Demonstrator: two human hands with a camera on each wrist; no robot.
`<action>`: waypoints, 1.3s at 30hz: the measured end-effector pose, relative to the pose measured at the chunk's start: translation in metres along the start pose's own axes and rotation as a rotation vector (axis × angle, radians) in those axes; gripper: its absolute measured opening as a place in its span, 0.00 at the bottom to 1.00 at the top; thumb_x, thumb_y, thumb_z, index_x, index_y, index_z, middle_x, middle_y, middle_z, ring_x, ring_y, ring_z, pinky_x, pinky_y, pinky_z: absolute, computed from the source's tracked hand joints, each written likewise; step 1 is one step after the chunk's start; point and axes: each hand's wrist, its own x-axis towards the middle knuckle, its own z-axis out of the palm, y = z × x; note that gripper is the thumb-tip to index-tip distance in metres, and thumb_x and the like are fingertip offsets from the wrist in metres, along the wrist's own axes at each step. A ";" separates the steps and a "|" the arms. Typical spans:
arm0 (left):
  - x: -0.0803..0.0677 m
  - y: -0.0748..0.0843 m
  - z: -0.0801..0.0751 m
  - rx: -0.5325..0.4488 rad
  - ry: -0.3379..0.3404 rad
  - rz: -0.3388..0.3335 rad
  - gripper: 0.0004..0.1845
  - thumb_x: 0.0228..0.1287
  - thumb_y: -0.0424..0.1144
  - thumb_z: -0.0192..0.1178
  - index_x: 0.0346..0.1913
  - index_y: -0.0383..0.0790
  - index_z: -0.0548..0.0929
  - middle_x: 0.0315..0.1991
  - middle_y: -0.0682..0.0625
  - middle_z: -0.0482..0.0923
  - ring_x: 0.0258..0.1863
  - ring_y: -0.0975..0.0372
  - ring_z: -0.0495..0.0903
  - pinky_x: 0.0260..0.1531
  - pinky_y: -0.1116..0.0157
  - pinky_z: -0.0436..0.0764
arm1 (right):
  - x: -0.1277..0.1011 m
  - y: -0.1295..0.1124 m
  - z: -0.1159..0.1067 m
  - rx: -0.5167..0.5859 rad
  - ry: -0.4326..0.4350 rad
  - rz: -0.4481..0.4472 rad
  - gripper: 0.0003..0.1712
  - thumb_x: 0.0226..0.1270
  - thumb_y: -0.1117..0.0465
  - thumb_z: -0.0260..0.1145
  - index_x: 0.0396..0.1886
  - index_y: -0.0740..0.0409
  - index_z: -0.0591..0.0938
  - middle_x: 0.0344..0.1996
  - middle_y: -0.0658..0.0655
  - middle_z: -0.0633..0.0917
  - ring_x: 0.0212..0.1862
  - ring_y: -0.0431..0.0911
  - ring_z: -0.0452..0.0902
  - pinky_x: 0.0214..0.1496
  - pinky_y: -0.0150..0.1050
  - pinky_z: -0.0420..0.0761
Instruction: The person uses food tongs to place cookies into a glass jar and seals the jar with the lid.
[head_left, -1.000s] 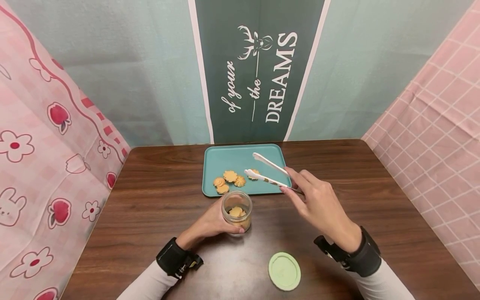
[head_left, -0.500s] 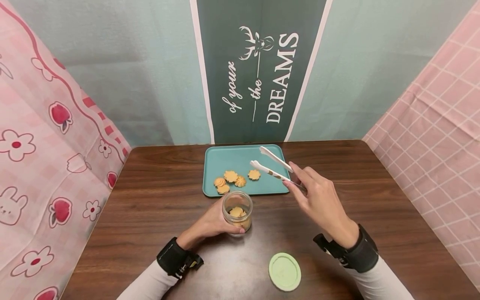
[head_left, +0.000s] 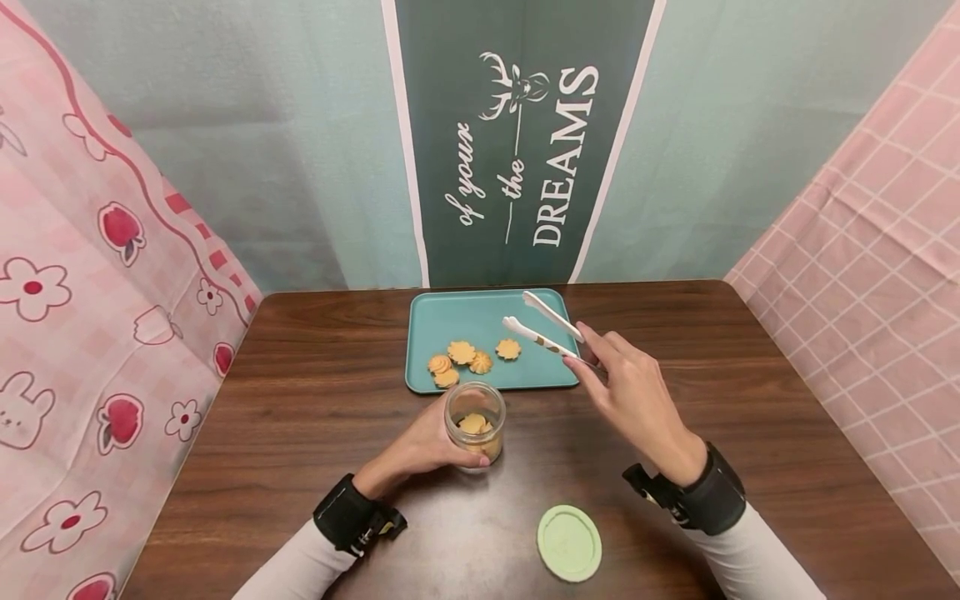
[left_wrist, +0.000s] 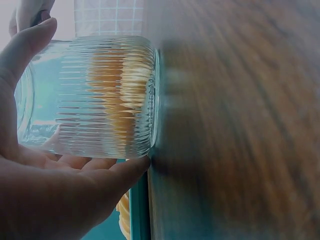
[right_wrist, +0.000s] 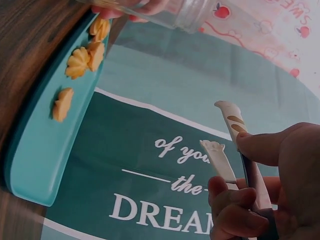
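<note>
My left hand (head_left: pixel 427 440) wraps around a ribbed glass jar (left_wrist: pixel 107 97) that stands upright on the table, its mouth uncovered. Cookies (head_left: pixel 475 425) lie in the lower part of the jar. In my right hand (head_left: pixel 633 396) is a pair of white-tipped tongs (right_wrist: pixel 250 167), pinched between thumb and fingers. Their arms are spread apart with nothing between the tips, which overlap the right part of the teal tray (head_left: pixel 487 308) in the head view. One cookie (head_left: pixel 507 349) lies by itself on that tray. Several others (right_wrist: pixel 79 62) sit clustered at its front left.
A pale green round lid (head_left: pixel 569 543) lies on the wooden table (head_left: pixel 315 400) near the front, right of the jar. Fabric curtains (head_left: pixel 322 150) enclose the table at the back and both sides.
The tongs have moved slightly right and back, uncovering the lone cookie that they overlapped earlier. My left hand and the jar have stayed in place.
</note>
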 end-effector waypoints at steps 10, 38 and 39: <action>0.000 0.000 0.000 0.001 0.003 0.009 0.48 0.43 0.37 0.87 0.70 0.39 0.74 0.64 0.44 0.79 0.65 0.52 0.78 0.72 0.46 0.70 | 0.001 0.008 0.010 -0.011 -0.046 0.044 0.26 0.68 0.63 0.77 0.63 0.66 0.84 0.28 0.52 0.77 0.27 0.41 0.65 0.28 0.35 0.66; 0.000 0.000 0.000 -0.016 -0.001 0.012 0.48 0.44 0.34 0.87 0.70 0.36 0.73 0.64 0.42 0.79 0.65 0.52 0.77 0.72 0.48 0.70 | -0.001 0.028 0.040 -0.028 -0.158 0.117 0.27 0.71 0.58 0.76 0.63 0.70 0.83 0.25 0.56 0.76 0.23 0.45 0.67 0.25 0.38 0.67; 0.000 0.000 0.000 -0.016 -0.001 0.013 0.48 0.44 0.34 0.87 0.70 0.36 0.73 0.64 0.43 0.79 0.65 0.52 0.77 0.72 0.48 0.70 | -0.001 0.028 0.040 -0.028 -0.165 0.119 0.28 0.71 0.58 0.75 0.63 0.70 0.83 0.25 0.56 0.76 0.23 0.45 0.67 0.24 0.38 0.68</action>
